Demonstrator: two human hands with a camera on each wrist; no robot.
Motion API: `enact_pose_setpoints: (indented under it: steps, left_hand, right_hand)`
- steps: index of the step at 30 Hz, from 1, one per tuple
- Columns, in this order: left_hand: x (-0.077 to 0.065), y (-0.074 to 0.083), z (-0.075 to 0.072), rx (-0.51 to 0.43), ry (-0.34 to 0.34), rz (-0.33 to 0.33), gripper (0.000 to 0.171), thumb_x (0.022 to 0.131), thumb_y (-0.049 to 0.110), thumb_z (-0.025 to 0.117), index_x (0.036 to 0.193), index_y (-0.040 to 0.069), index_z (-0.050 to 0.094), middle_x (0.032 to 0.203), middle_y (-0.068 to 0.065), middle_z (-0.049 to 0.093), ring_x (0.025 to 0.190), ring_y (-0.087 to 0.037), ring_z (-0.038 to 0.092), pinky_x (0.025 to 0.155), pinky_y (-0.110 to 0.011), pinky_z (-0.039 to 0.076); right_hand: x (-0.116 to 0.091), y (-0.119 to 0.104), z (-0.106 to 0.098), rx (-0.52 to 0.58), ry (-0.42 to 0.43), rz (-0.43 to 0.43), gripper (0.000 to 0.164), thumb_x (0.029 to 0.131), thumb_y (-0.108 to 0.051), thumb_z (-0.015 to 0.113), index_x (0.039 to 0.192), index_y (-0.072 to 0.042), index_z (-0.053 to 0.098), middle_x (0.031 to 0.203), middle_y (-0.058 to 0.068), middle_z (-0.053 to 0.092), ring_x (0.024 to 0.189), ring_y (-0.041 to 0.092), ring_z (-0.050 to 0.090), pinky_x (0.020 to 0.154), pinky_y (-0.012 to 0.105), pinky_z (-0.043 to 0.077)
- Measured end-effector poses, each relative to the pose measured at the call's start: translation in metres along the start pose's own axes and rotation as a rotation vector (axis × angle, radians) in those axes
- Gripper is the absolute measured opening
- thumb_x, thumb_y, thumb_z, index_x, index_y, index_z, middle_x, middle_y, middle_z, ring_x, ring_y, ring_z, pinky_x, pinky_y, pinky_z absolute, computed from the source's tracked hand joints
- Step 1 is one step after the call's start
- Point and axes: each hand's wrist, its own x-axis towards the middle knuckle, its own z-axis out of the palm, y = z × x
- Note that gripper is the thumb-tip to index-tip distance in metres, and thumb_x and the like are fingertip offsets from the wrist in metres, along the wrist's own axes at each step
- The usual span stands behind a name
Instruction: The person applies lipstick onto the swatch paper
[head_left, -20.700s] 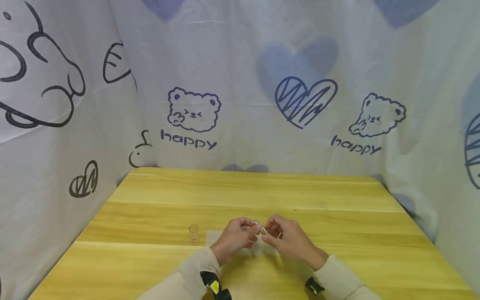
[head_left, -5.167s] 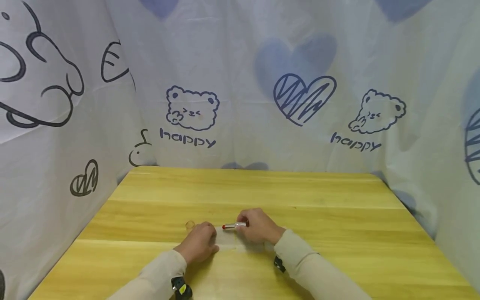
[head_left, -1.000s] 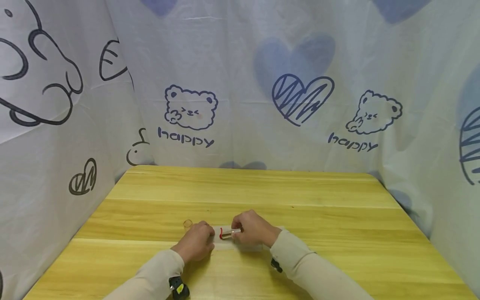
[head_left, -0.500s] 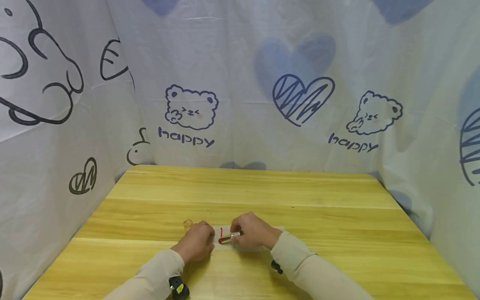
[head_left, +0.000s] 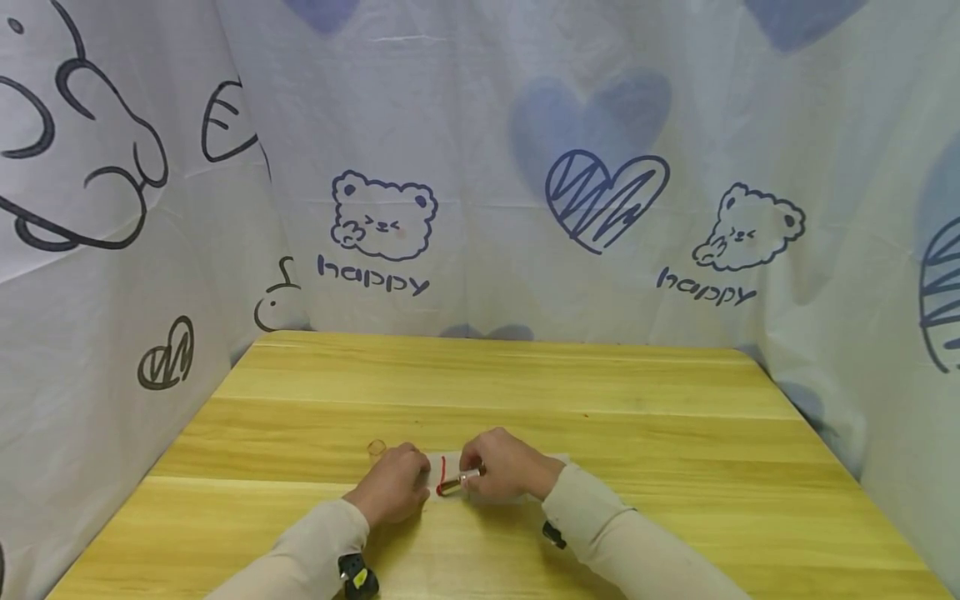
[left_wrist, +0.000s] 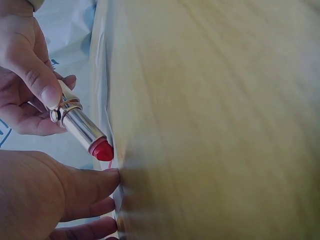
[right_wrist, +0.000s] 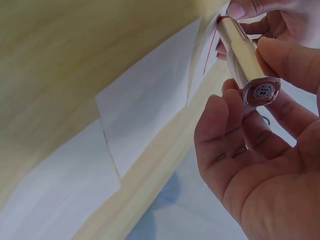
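Note:
My right hand (head_left: 506, 465) pinches a lipstick (left_wrist: 82, 125) between thumb and fingers, its metallic case lying slantwise and its red bullet pointing left. The bullet touches white paper (right_wrist: 150, 100) at the near end of a red line (head_left: 443, 468). In the right wrist view, the lipstick's base, with a round label, faces the camera. My left hand (head_left: 393, 485) rests its fingertips on the left part of the paper, just left of the line. Its thumb and fingers lie extended at the paper's edge in the left wrist view.
Beyond my left hand lies a thin, clear ring-shaped outline (head_left: 377, 447), partly hidden. The paper looks divided into several pieces set in a row on the wooden table (head_left: 637, 500). A printed cloth (head_left: 480, 167) hangs behind the table and along both sides.
Over the last second the lipstick tip has moved toward me, and the red line has lengthened behind it. My left hand stays put. About five seconds ago the paper showed no line.

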Motion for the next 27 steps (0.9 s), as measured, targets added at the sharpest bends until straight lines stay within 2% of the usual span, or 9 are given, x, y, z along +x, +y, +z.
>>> enact_pose_setpoints:
  steps: [11, 17, 22, 27]
  left_hand:
    - [-0.0010, -0.0010, 0.0007, 0.010, 0.000, 0.017, 0.020, 0.074, -0.002, 0.079, 0.089, -0.005, 0.066, 0.090, -0.014, 0.060, 0.088, -0.035, 0.059, 0.081, -0.050, 0.049]
    - [-0.0020, 0.0010, 0.0000, -0.002, -0.020, -0.013, 0.020, 0.077, 0.000, 0.078, 0.092, -0.006, 0.067, 0.093, -0.014, 0.060, 0.090, -0.035, 0.059, 0.082, -0.050, 0.049]
    - [-0.0026, 0.0017, 0.0003, 0.005, -0.003, -0.001, 0.020, 0.076, -0.002, 0.078, 0.091, -0.006, 0.066, 0.093, -0.015, 0.060, 0.089, -0.036, 0.059, 0.082, -0.050, 0.049]
    - [-0.0024, 0.0006, 0.0009, 0.004, 0.006, 0.006, 0.020, 0.076, -0.002, 0.078, 0.091, -0.006, 0.066, 0.093, -0.015, 0.061, 0.088, -0.035, 0.059, 0.081, -0.050, 0.050]
  right_hand:
    - [-0.0019, -0.0034, -0.0018, 0.003, -0.026, -0.008, 0.005, 0.089, -0.017, 0.071, 0.086, -0.013, 0.070, 0.078, -0.010, 0.062, 0.068, 0.003, 0.053, 0.062, 0.021, 0.047]
    - [-0.0017, -0.0031, -0.0019, 0.003, -0.027, -0.013, 0.005, 0.089, -0.016, 0.070, 0.084, -0.014, 0.069, 0.075, -0.011, 0.059, 0.065, 0.003, 0.051, 0.059, 0.021, 0.045]
    - [-0.0022, -0.0027, -0.0027, 0.000, -0.021, -0.023, 0.006, 0.089, -0.015, 0.070, 0.083, -0.015, 0.068, 0.074, -0.011, 0.058, 0.064, 0.004, 0.050, 0.058, 0.021, 0.045]
    - [-0.0034, -0.0031, -0.0055, 0.000, -0.009, -0.024, 0.005, 0.090, -0.016, 0.069, 0.085, -0.015, 0.067, 0.078, -0.011, 0.059, 0.069, 0.003, 0.053, 0.062, 0.021, 0.047]
